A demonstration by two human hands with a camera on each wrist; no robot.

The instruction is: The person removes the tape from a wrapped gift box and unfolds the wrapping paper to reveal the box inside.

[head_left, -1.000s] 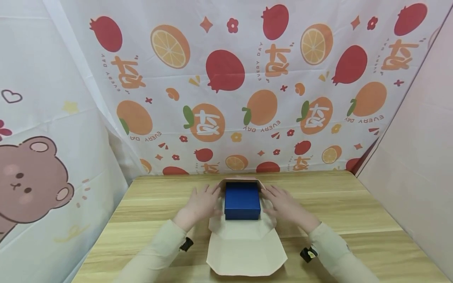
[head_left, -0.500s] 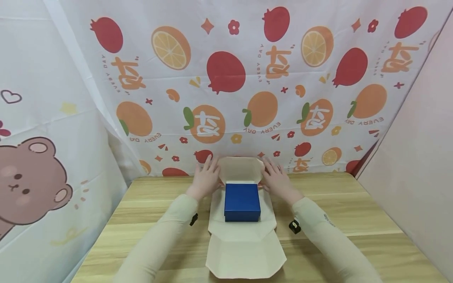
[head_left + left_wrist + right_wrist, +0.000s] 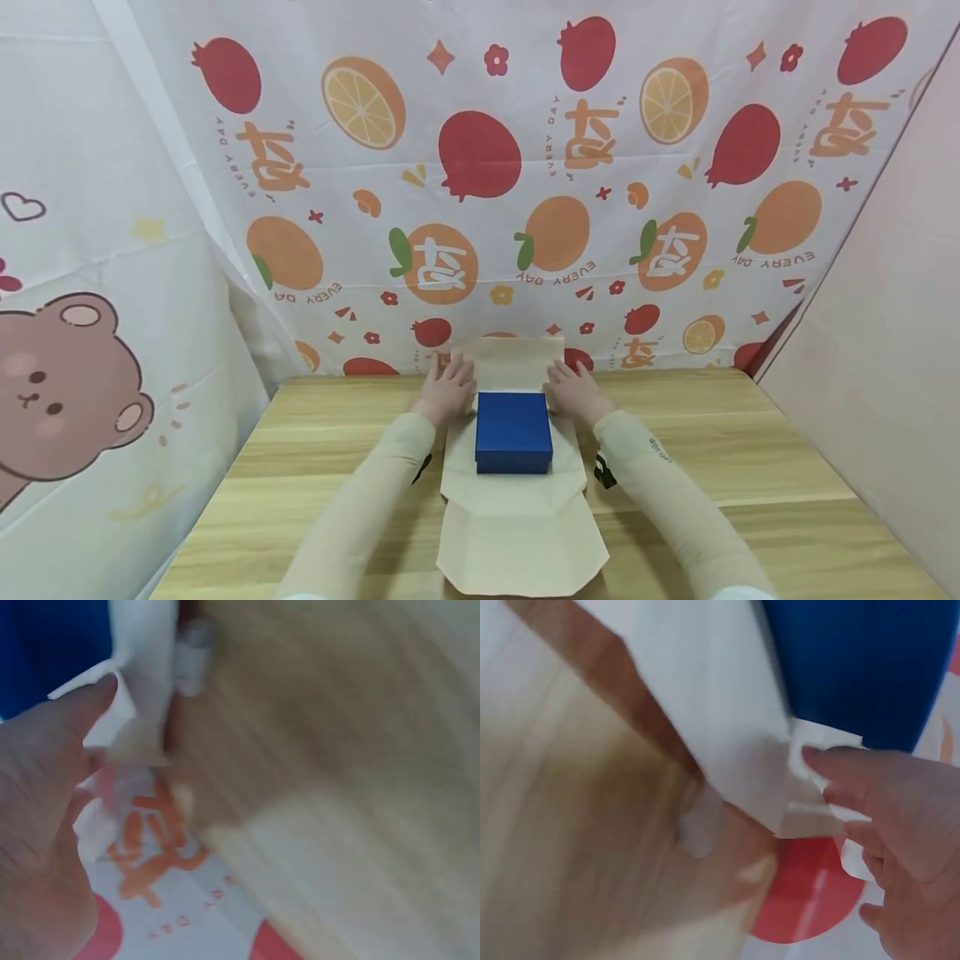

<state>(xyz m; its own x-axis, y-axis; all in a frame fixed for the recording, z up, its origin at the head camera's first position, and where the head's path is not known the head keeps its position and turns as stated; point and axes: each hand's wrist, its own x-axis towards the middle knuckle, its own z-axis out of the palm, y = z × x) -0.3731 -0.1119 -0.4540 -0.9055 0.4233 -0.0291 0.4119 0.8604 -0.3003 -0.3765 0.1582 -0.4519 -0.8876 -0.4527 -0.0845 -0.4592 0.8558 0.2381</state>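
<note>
A blue lidded box (image 3: 513,425) sits on an unfolded cream cardboard carton (image 3: 525,546) in the head view. The carton's far flap (image 3: 517,364) stands up behind the blue box. At the far left corner, my left hand (image 3: 448,388) pinches a small flap of the carton (image 3: 112,724); its thumb lies over the inner face in the left wrist view. My right hand (image 3: 576,392) pinches the matching small flap (image 3: 814,819) at the far right corner, thumb on the blue box's side. Some fingertips are hidden behind the card.
The carton's front flap lies spread toward me on the wooden table (image 3: 720,450). A fruit-print cloth (image 3: 480,208) hangs right behind the carton. Plain pale cloth (image 3: 885,358) closes the right side, and a bear-print cloth (image 3: 75,383) the left.
The carton's far flap has risen upright, and its side edges now look squared out. My hands went up to its corners, then came down and inward beside the blue box.
</note>
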